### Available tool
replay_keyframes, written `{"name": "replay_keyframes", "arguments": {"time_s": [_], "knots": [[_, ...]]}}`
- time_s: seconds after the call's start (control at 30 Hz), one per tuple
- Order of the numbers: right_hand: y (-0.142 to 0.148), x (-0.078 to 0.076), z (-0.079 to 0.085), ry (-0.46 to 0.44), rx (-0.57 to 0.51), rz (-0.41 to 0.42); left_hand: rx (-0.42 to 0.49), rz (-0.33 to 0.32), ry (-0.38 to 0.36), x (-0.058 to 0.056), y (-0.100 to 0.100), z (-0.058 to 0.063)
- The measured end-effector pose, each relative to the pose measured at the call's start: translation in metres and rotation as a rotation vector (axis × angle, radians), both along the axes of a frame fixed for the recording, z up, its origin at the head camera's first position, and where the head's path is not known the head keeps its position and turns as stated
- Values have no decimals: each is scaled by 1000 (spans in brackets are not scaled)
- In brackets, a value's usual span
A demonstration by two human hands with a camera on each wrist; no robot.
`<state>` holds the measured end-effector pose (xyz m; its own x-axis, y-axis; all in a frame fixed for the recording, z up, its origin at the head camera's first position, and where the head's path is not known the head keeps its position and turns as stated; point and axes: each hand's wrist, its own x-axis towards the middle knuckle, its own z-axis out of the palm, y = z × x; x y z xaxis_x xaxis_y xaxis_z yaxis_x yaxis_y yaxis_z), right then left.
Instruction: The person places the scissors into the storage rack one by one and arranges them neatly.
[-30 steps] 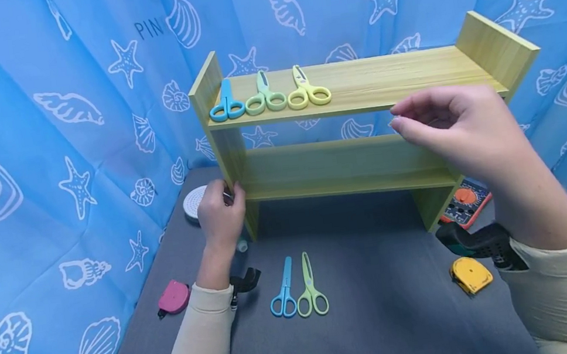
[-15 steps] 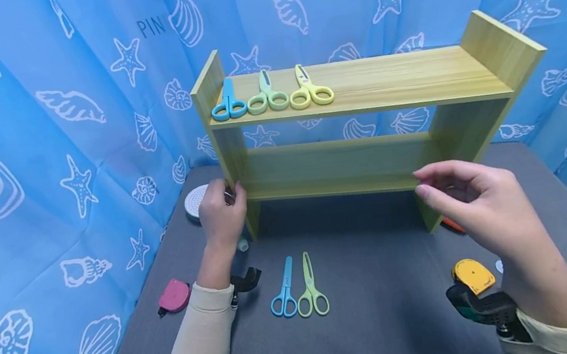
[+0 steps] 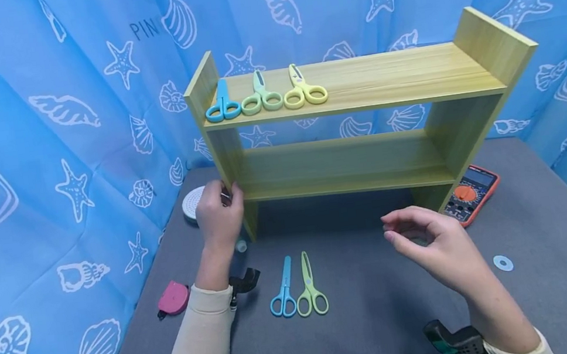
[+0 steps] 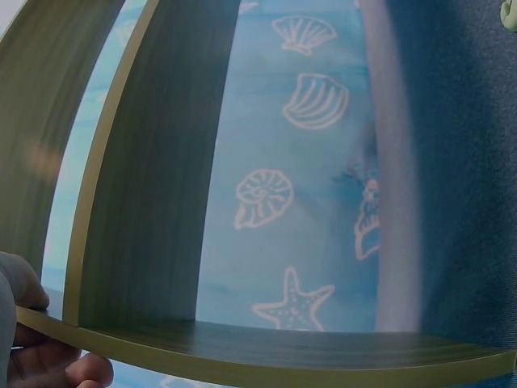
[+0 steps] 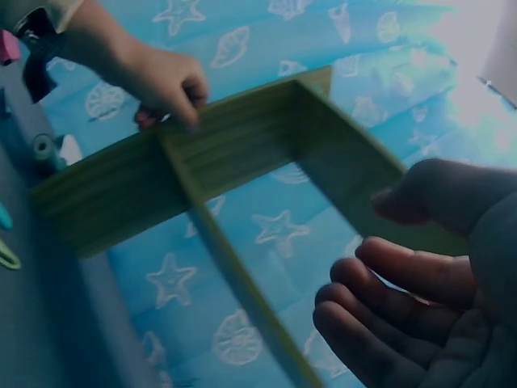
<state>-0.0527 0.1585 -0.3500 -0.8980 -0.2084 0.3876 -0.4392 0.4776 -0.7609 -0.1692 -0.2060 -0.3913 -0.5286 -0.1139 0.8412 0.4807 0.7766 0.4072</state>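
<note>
A light wooden two-tier shelf (image 3: 345, 163) stands on the grey table. My left hand (image 3: 220, 214) grips the edge of its left side panel; in the left wrist view the fingers (image 4: 48, 364) lie on one side of that panel and the thumb (image 4: 26, 283) on the other. Blue scissors (image 3: 222, 102), green scissors (image 3: 260, 92) and yellow scissors (image 3: 304, 87) lie in a row on the top board, toward the left. My right hand (image 3: 432, 244) hovers in front of the shelf's right leg, loosely curved, thumb apart from the fingers, holding nothing.
Blue scissors (image 3: 283, 289) and green scissors (image 3: 310, 286) lie on the table before the shelf. A pink tape measure (image 3: 173, 298) and a white round object (image 3: 193, 203) sit left. An orange multimeter (image 3: 471, 195) and a pale ring (image 3: 503, 263) lie right.
My right hand has come down from the top board's right end, then moved left in front of the shelf's right leg. The yellow tape measure is now hidden. The left hand stays put.
</note>
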Motion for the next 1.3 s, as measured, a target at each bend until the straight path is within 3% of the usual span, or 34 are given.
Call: {"name": "replay_keyframes", "arguments": {"time_s": [0.13,0.47,0.8,1.03,1.3], "knots": [[-5,0,-18,-41,-13,72,2,-4,0,0,0,-1],[-35,5,-70,-241,-60,199,13,-14,4,-3,-1,-3],[-64,6,-111,-255,-43,245,15,-22,-5,-1,-1,-2],[-90,2,-125,-275,93,207,33,-18,15,-2,0,0],[-108,1,-137,-205,266,62,18,-27,2,-2,0,-2]]}}
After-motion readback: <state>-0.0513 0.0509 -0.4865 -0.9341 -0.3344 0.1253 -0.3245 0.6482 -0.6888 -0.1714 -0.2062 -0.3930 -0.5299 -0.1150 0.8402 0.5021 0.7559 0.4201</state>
